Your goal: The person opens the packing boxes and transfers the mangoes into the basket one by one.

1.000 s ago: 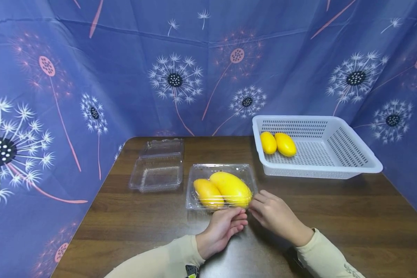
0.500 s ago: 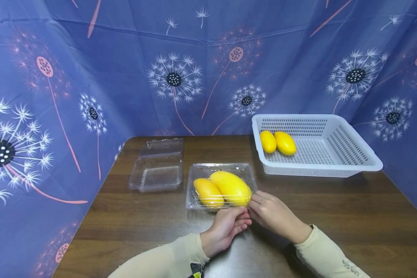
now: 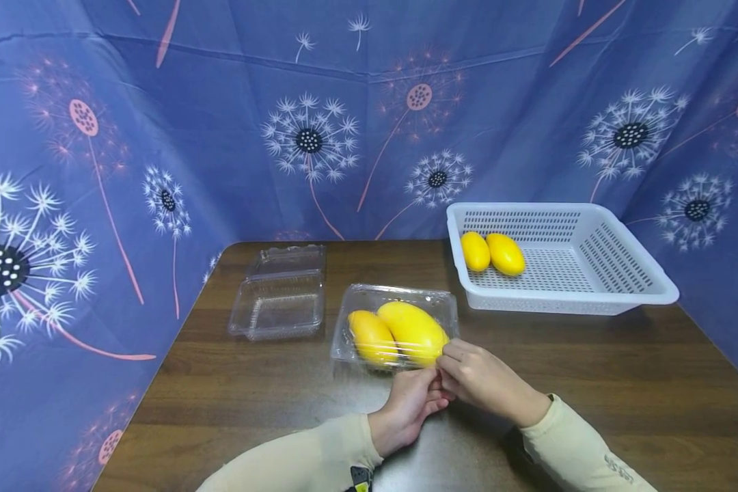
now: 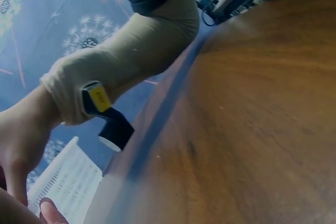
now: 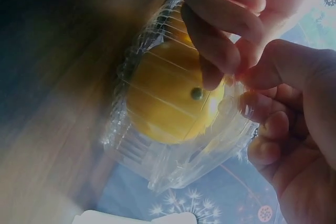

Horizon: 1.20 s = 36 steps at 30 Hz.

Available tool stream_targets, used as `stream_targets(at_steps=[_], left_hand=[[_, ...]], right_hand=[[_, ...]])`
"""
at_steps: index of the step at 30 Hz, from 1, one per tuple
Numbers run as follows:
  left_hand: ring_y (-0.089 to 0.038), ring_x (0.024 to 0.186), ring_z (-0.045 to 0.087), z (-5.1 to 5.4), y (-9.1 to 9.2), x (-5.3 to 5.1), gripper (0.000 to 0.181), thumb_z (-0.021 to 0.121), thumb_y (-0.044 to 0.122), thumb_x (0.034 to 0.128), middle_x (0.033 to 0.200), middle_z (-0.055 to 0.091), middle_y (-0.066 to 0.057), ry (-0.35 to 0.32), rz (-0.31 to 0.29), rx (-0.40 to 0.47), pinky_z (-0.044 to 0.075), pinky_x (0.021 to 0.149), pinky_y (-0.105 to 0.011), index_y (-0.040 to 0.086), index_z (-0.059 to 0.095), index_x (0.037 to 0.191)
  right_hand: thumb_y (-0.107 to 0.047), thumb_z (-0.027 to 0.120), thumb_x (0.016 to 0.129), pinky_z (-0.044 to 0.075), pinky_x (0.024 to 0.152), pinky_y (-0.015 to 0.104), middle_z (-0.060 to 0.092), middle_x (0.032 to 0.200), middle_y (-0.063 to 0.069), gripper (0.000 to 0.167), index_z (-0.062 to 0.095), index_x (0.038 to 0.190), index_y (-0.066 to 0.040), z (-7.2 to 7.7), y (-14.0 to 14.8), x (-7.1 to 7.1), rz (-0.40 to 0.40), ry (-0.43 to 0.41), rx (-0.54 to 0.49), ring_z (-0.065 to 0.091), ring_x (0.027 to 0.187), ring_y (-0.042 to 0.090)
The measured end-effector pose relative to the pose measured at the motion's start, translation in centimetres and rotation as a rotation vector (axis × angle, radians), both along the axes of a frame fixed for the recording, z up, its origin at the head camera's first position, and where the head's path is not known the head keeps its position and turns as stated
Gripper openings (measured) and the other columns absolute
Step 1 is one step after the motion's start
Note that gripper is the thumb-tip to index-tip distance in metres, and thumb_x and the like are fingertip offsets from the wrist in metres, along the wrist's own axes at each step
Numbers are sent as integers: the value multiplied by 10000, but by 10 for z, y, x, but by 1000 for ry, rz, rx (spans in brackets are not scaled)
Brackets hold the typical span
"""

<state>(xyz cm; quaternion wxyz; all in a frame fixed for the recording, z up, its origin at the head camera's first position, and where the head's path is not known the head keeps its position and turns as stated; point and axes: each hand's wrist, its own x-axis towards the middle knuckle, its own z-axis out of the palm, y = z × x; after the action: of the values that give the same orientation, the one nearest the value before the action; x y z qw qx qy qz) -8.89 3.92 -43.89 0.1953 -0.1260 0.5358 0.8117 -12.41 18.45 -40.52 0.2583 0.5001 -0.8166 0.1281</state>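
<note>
A lidded clear plastic clamshell box [image 3: 343, 345] holds two yellow mangoes [image 3: 372, 336] side by side near the middle of the table. At its front right corner, the right hand [image 3: 482, 377] pinches the clear rim between thumb and forefinger. Close against it, the left hand [image 3: 409, 408] pinches the same edge, its other fingers curled below. The right wrist view shows both hands meeting at the plastic rim, beside a mango [image 5: 163, 95] under the ribbed plastic. Part of the left hand's grip is hidden there.
At the back right stands a white slotted basket [image 3: 559, 301] with two more mangoes [image 3: 506, 255] in its left end. A second clear clamshell box [image 3: 285, 307] lies with its lid raised at back left. Blue dandelion-print cloth [image 3: 369, 137] hangs behind the brown table [image 3: 252, 389].
The filled box has shifted slightly right and away, turned a little, and now looks tilted. The left hand has moved right, closer to the right hand. The mangoes shifted with the box.
</note>
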Motion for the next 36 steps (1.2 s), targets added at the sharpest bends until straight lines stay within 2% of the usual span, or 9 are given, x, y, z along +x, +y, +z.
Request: stream_targets(at_steps=[8, 12, 16, 19, 22, 30, 36], left_hand=[[-78, 574, 574, 5, 12, -3, 140, 504, 58, 896, 639, 602, 38, 38, 38, -5, 498, 558, -177, 85, 614, 813], [-85, 570, 571, 7, 13, -2, 149, 499, 42, 867, 682, 633, 6, 22, 33, -50, 486, 539, -163, 38, 648, 855], [-101, 604, 592, 10, 8, -5, 185, 505, 54, 867, 752, 667, -25, -10, 25, -60, 505, 573, -175, -5, 668, 933], [-105, 628, 604, 12, 4, -6, 170, 519, 68, 881, 759, 665, -22, -46, 16, -38, 515, 596, -179, 7, 660, 953], [-107, 647, 605, 11, 2, -5, 168, 525, 88, 897, 761, 658, -10, -66, 10, -16, 517, 610, -181, 11, 654, 972], [-111, 681, 605, 9, -1, -5, 200, 529, 142, 917, 791, 655, 6, -58, -15, 5, 518, 634, -182, 8, 652, 1002], [-103, 676, 609, 11, -5, -7, 239, 524, 153, 920, 800, 669, 4, -41, -31, -8, 512, 616, -174, -16, 655, 1028]], right_hand=[[2, 713, 671, 409, 606, 179, 478, 707, -62, 183, 590, 736, -118, 6, 3, -4, 20, -34, -9, 440, 682, 68], [27, 700, 642, 408, 596, 154, 483, 704, -62, 198, 592, 728, -116, 23, 1, -6, 14, -22, -68, 440, 682, 61], [24, 738, 607, 393, 567, 147, 477, 685, -55, 217, 613, 722, -111, 38, -5, -9, -34, -7, -42, 417, 675, 70], [-1, 763, 602, 375, 547, 145, 479, 677, -58, 216, 623, 714, -120, 34, -5, -9, -64, 5, -18, 405, 675, 76], [-15, 757, 601, 377, 544, 145, 491, 687, -61, 207, 632, 721, -127, 26, -4, -8, -64, 26, -42, 417, 683, 80], [-34, 629, 691, 381, 551, 160, 497, 706, -62, 112, 618, 739, -135, 21, -2, -8, -31, 30, -60, 425, 696, 88], [-49, 659, 687, 387, 568, 149, 515, 701, -73, 107, 626, 736, -138, 21, -1, -9, -40, 25, -42, 429, 700, 83]])
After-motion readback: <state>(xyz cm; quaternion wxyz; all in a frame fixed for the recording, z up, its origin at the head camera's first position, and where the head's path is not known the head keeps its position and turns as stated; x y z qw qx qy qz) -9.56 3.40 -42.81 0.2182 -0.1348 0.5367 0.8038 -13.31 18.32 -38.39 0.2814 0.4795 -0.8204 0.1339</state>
